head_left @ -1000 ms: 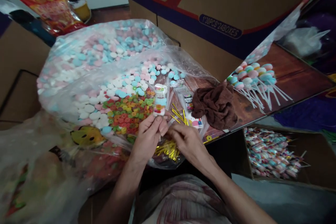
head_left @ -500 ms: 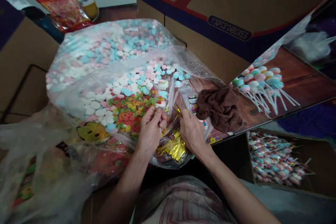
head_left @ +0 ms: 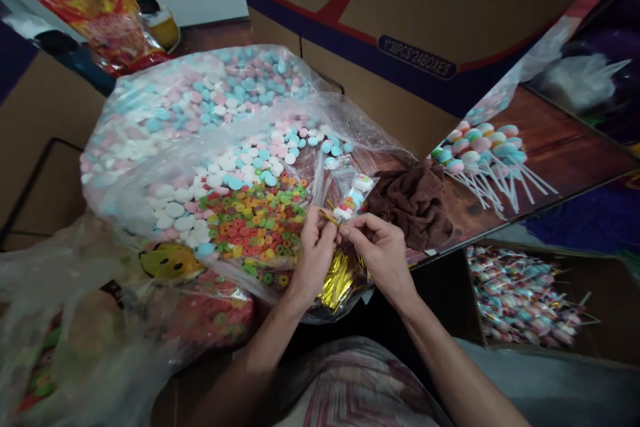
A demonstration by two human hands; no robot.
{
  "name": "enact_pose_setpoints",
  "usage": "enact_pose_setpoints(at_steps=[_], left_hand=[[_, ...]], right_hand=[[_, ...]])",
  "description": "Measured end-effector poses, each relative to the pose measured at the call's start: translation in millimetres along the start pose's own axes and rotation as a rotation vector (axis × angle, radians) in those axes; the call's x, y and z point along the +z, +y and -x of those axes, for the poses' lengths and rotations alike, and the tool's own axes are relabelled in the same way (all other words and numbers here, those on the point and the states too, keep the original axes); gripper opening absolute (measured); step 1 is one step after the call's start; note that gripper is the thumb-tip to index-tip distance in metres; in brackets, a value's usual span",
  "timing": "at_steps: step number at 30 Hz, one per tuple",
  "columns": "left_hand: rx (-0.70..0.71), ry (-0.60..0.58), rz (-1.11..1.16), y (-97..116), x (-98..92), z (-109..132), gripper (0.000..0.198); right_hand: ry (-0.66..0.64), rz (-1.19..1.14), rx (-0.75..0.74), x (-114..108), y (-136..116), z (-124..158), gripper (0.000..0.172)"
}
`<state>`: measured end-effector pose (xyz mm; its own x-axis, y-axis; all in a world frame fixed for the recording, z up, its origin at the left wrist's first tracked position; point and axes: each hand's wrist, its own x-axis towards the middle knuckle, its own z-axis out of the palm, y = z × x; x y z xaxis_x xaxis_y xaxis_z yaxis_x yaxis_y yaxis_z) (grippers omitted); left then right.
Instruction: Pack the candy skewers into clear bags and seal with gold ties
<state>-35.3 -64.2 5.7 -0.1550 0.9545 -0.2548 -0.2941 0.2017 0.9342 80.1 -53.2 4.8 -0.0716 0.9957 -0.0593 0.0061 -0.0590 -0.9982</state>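
A small clear-wrapped candy lollipop [head_left: 353,199] stands tilted above my hands, with white, blue and coloured sweets in its wrapper. My left hand [head_left: 314,257] is closed in a pinch on its lower end. A gold twist tie [head_left: 329,215] lies across that gathered end. My right hand [head_left: 383,250] pinches at the same spot, fingertips against the left ones, on the tie; its grip is partly hidden. Below and between the hands is a bundle of gold twist ties [head_left: 339,282]. Ring-shaped gummies [head_left: 250,223] and pastel candy discs [head_left: 240,160] spread to the left.
Big clear bag [head_left: 200,90] of pastel candies at the back left. Brown cloth [head_left: 417,203] and candy sticks [head_left: 480,147] lie to the right. A carton [head_left: 530,307] of wrapped lollipops stands lower right; a large cardboard box [head_left: 350,47] rises behind.
My hands have come together at the lollipop's lower end. The right hand has brought a gold twist tie to it from the right. The view has shifted slightly.
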Motion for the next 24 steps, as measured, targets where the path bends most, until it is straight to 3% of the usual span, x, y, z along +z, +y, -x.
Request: enact_pose_setpoints(at_steps=[4,9,12,15,17,20,24], left_hand=[[0.03,-0.105,-0.007,-3.2,0.6,1.4,0.012],[-0.051,-0.101,0.118,-1.3,4.3,-1.7,0.026],[-0.155,-0.124,0.279,3.8,7.2,-3.9,0.03],[-0.336,-0.219,0.494,8.5,7.2,-4.6,0.025],[-0.478,-0.294,0.624,10.7,5.4,-4.5,0.023],[-0.615,-0.395,0.7,12.8,2.8,-4.3,0.028],[-0.559,-0.435,0.518,10.2,6.2,-3.4,0.027]], right_hand=[[0.053,-0.018,0.073,-5.8,-2.5,-4.0,0.023],[0.068,0.077,0.042,-7.3,-6.1,-1.6,0.021],[0.019,-0.001,0.072,-5.5,-1.8,2.4,0.019],[-0.026,-0.151,0.118,-7.8,2.9,5.4,0.02],[-0.063,-0.168,0.079,-13.8,2.8,5.3,0.021],[-0.118,-0.016,-0.074,-26.8,-2.0,2.6,0.019],[-0.155,0.231,-0.171,-34.5,-3.0,0.6,0.016]])
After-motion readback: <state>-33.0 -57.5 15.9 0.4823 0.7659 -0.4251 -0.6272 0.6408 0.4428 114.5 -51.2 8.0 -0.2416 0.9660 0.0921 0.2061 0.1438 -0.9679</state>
